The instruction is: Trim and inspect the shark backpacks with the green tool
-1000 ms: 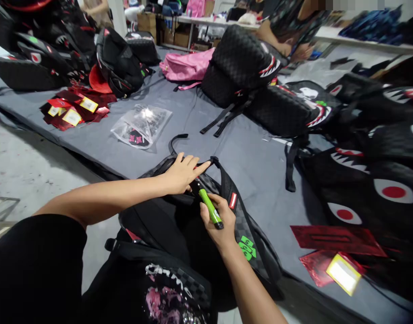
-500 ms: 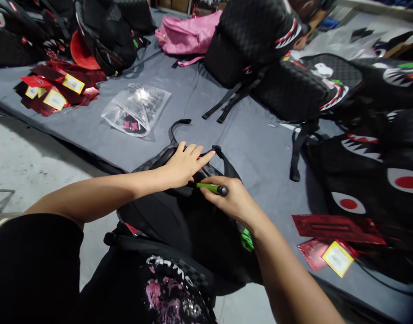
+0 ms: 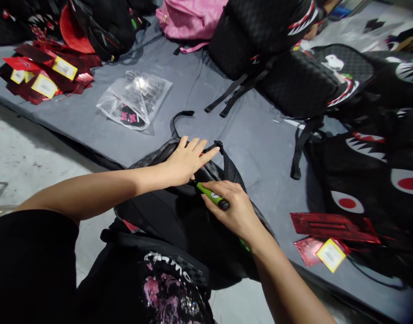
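Note:
A black backpack (image 3: 189,225) lies tilted over the table's near edge, its checkered top facing away from me. My left hand (image 3: 185,163) rests on the top of the bag with its fingers spread, pressing the fabric near the opening. My right hand (image 3: 231,200) grips a green-handled tool (image 3: 209,194) with a black end cap. The tool's thin tip points at the bag, close beside my left thumb; I cannot make out exactly what it touches. One loose black strap (image 3: 179,118) sticks out beyond the bag.
Black shark-face backpacks (image 3: 355,180) crowd the right side, and more bags (image 3: 101,27) stand at the back left. A pink bag (image 3: 189,20), a clear plastic bag (image 3: 135,99) and red packets with yellow-edged labels (image 3: 47,72) lie on the grey table cover (image 3: 193,90).
The green-handled tool has tilted more steeply, its black end swinging down slightly as my right hand shifted. My left hand stays on the bag. The whole view has shifted a little.

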A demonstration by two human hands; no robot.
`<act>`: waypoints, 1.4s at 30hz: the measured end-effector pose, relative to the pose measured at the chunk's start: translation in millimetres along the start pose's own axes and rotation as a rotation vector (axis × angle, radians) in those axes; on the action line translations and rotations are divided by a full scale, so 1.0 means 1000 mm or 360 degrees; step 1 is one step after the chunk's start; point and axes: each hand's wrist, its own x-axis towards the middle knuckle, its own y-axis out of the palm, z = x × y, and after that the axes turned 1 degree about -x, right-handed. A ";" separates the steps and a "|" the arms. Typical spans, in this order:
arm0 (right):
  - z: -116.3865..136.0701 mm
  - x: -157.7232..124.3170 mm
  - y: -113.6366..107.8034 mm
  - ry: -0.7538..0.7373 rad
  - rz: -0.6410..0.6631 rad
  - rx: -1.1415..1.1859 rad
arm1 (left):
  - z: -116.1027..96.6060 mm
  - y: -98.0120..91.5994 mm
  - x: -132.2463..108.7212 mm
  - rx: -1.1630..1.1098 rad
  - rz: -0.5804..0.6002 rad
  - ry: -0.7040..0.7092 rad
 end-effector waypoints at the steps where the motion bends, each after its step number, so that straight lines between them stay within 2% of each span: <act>1: 0.000 0.003 0.000 -0.0014 0.0030 0.0026 | 0.000 -0.001 0.000 0.0002 0.0000 -0.0001; 5: 0.005 0.010 0.005 0.0022 0.0096 -0.0157 | 0.001 -0.001 0.001 0.0004 0.0003 -0.0025; 11: 0.011 -0.004 0.014 0.0074 -0.0137 -0.0217 | 0.011 -0.003 0.003 -0.0083 0.0127 0.0104; 16: 0.010 -0.008 0.018 0.0077 -0.0176 -0.0180 | 0.008 -0.005 0.004 0.0019 0.0175 0.0043; 22: 0.005 -0.009 0.019 0.0069 -0.0244 -0.0096 | 0.009 -0.003 0.000 0.0056 0.0076 0.0083; 27: 0.003 -0.006 0.020 0.0098 -0.0241 0.0019 | 0.011 -0.003 0.000 0.0027 0.0104 0.0076; 42: 0.026 0.005 0.035 0.0293 -0.0413 -0.0090 | 0.013 -0.003 0.002 -0.0068 0.0115 0.0086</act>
